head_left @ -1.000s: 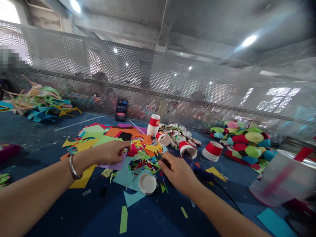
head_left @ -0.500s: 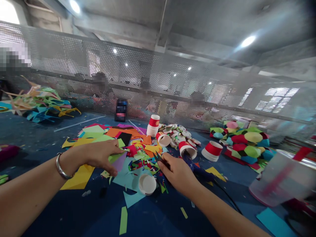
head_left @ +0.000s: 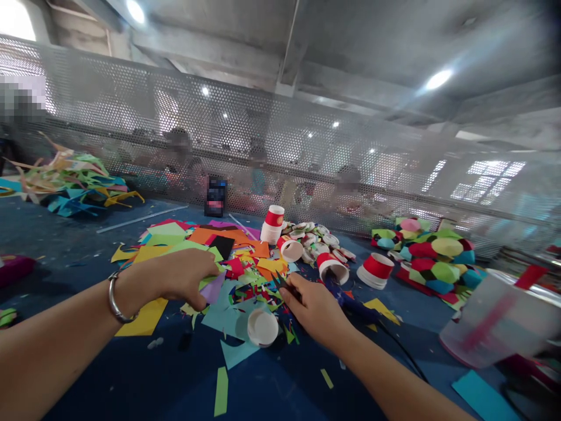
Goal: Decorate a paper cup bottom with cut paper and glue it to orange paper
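My left hand (head_left: 186, 278), with a silver bangle at its wrist, hovers palm down over coloured paper. Its thumb and fingers are curved and apart beside a purple paper piece (head_left: 213, 290) and a bit of green paper; whether it touches them I cannot make out. My right hand (head_left: 312, 304) grips small dark scissors (head_left: 279, 281), their pointed blades slightly apart and aimed at the paper scraps (head_left: 258, 292). Between the hands, nearer to me, stands a white paper cup (head_left: 263, 327) on light blue paper (head_left: 225, 316).
Red-and-white paper cups (head_left: 376, 270) and a heap of small round pieces (head_left: 319, 238) lie behind my right hand, near a blue corded tool (head_left: 357, 307). A translucent bucket (head_left: 486, 327) stands right. Paper strips (head_left: 74, 181) pile at left. A perforated metal screen (head_left: 245, 140) rises behind.
My left thumb has drawn up slightly toward the fingers, and less green paper shows beside it. My right hand and the scissors have hardly moved.
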The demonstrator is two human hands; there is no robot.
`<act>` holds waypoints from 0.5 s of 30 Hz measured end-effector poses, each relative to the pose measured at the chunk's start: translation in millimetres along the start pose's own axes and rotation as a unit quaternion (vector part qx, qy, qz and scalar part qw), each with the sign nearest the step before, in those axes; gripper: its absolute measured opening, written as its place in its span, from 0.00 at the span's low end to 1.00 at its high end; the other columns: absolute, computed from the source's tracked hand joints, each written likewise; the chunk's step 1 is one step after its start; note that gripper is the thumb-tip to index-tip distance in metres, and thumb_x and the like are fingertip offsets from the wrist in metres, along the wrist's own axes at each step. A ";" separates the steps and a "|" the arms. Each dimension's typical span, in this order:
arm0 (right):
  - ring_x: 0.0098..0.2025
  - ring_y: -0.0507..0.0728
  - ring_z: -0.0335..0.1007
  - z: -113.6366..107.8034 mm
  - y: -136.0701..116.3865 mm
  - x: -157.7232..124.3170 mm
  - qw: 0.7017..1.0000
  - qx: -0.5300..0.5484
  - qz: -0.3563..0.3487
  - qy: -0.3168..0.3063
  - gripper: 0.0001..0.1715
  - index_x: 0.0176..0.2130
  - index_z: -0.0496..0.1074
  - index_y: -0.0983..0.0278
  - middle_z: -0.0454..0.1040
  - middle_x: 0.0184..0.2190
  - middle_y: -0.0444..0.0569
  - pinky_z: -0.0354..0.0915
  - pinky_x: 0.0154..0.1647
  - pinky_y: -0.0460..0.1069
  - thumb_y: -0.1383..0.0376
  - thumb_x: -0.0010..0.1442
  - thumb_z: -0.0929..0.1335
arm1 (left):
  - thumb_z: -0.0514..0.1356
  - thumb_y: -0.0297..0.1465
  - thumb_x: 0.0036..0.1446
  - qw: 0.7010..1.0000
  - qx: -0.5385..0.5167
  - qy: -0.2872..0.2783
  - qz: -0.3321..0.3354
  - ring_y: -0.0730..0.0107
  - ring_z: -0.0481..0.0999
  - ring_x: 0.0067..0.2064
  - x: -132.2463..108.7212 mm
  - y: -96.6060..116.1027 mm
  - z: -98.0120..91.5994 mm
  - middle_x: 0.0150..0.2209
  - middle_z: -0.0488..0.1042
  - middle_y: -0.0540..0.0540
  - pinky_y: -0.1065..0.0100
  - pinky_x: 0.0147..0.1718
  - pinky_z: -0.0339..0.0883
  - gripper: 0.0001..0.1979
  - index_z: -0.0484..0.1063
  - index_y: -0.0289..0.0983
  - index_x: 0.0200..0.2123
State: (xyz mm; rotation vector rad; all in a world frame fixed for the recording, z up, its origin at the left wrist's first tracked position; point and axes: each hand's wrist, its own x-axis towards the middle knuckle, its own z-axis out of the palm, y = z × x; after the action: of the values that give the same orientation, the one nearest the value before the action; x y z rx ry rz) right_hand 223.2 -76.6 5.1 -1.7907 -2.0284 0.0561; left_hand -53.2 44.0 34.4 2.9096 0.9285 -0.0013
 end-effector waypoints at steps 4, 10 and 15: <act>0.23 0.52 0.61 0.7 -0.4 0.7 1.000 0.001 0.000 0.002 0.11 0.30 0.59 0.60 0.68 0.22 0.42 0.43 0.25 0.49 0.62 0.66 0.63 | 0.63 0.32 0.41 1.000 0.018 0.018 -0.017 0.58 0.71 0.33 2.1 3.2 5.1 0.33 0.74 0.42 0.63 0.29 0.52 0.17 0.75 0.39 0.38; 0.23 0.53 0.62 0.7 1.9 0.1 1.000 0.007 0.000 0.001 0.11 0.31 0.59 0.60 0.68 0.22 0.42 0.43 0.25 0.48 0.62 0.66 0.63 | 0.56 0.28 0.53 0.998 0.008 0.048 -0.035 0.53 0.74 0.41 6.7 -1.6 10.9 0.41 0.77 0.36 0.61 0.35 0.57 0.23 0.71 0.37 0.54; 0.23 0.53 0.62 0.6 2.6 0.5 1.000 0.020 -0.002 0.005 0.12 0.31 0.58 0.60 0.67 0.21 0.41 0.45 0.26 0.48 0.61 0.67 0.62 | 0.51 0.37 0.63 0.996 -0.029 0.065 -0.047 0.61 0.71 0.31 2.6 -4.2 -8.2 0.31 0.75 0.41 0.62 0.32 0.55 0.17 0.78 0.38 0.36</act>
State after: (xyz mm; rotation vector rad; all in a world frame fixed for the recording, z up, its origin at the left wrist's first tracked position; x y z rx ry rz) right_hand 225.4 -75.6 4.0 -1.7587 -2.0086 0.0862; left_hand -53.7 49.6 42.2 2.8374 1.0664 0.2063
